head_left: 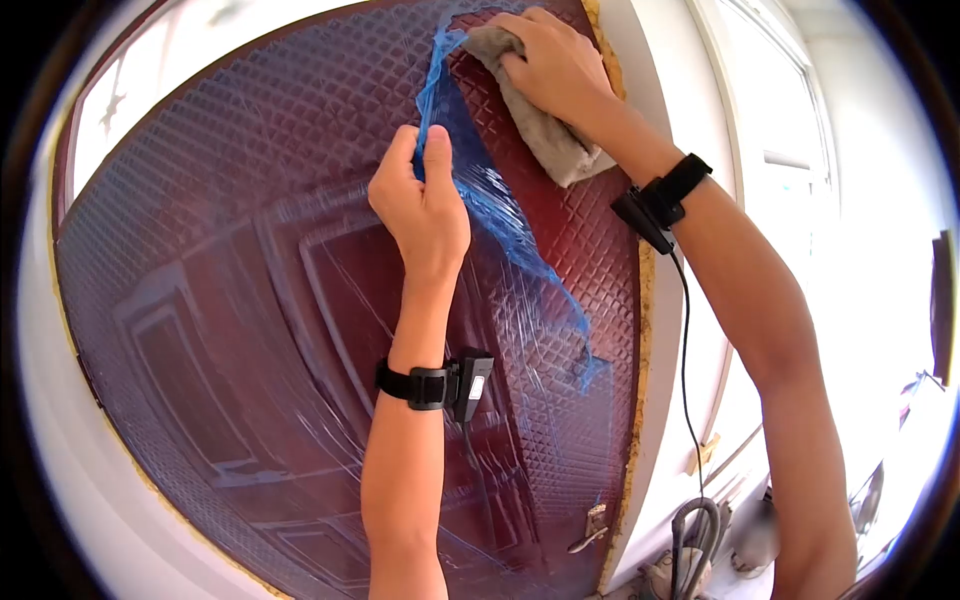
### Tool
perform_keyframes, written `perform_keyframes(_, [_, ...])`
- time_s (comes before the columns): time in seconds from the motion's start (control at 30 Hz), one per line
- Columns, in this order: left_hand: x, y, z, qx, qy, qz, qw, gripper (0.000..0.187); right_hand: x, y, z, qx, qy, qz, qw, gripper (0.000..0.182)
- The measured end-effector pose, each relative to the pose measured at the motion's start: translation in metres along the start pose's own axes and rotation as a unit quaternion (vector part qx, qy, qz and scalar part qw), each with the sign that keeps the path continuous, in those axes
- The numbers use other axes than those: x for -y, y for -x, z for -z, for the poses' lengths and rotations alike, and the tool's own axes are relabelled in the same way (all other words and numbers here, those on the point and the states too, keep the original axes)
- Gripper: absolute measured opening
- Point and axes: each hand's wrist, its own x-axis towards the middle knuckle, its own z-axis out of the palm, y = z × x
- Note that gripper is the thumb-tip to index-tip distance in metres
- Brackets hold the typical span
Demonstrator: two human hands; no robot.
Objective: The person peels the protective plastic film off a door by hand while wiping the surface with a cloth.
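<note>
A dark red door (350, 290) with a diamond-textured surface and raised panels fills the middle of the view. Blue plastic film (500, 220) covers much of it and is peeled loose near the top right. My left hand (425, 200) pinches the loose edge of this film between thumb and fingers. Up at the door's right edge, my right hand (560, 65) grips a grey cloth (535, 115), which lies against the bare red surface. The cloth's lower end hangs down below the fingers.
Yellowish foam (640, 420) lines the gap along the door frame. A door handle (590, 528) sits low on the right. Beside the frame stand a white wall, a bright window (785, 100) and a grey hose (700, 520). Cabled black straps circle both forearms.
</note>
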Motion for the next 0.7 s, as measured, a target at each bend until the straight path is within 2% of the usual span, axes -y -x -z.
perform_keyframes(0.1, [-0.006, -0.001, 0.0, -0.015, 0.053, 0.02, 0.998, 0.041, 0.013, 0.011, 0.003, -0.013, 0.018, 0.044, 0.999, 0.03])
perform_keyframes(0.17, [-0.006, -0.002, 0.0, -0.023, 0.079, 0.018, 0.996, 0.041, 0.031, 0.045, 0.024, 0.073, -0.028, 0.07, 0.994, 0.034])
perform_keyframes(0.2, [-0.005, -0.003, -0.001, -0.038, 0.1, 0.008, 0.994, 0.041, 0.034, 0.062, 0.03, 0.074, -0.026, 0.071, 0.994, 0.034])
perform_keyframes(0.3, [-0.007, -0.002, 0.0, -0.049, 0.107, 0.008, 0.993, 0.042, 0.027, 0.09, 0.045, 0.15, -0.054, 0.031, 0.987, 0.041])
perform_keyframes(0.47, [-0.004, -0.002, -0.002, -0.05, 0.051, 0.0, 0.997, 0.043, 0.011, 0.031, 0.018, 0.072, 0.003, 0.0, 0.997, 0.036])
perform_keyframes(0.53, [0.0, -0.003, -0.002, -0.055, -0.073, -0.014, 0.996, 0.038, 0.012, 0.012, 0.009, 0.034, 0.019, -0.04, 0.998, 0.032])
perform_keyframes(0.6, [-0.007, -0.003, -0.008, -0.061, -0.12, -0.017, 0.991, 0.039, 0.015, 0.012, 0.005, 0.016, 0.033, -0.023, 0.999, 0.031])
perform_keyframes(0.7, [-0.019, -0.011, -0.012, -0.054, -0.221, -0.011, 0.974, 0.051, 0.014, 0.027, 0.01, -0.015, -0.007, 0.001, 1.0, 0.033])
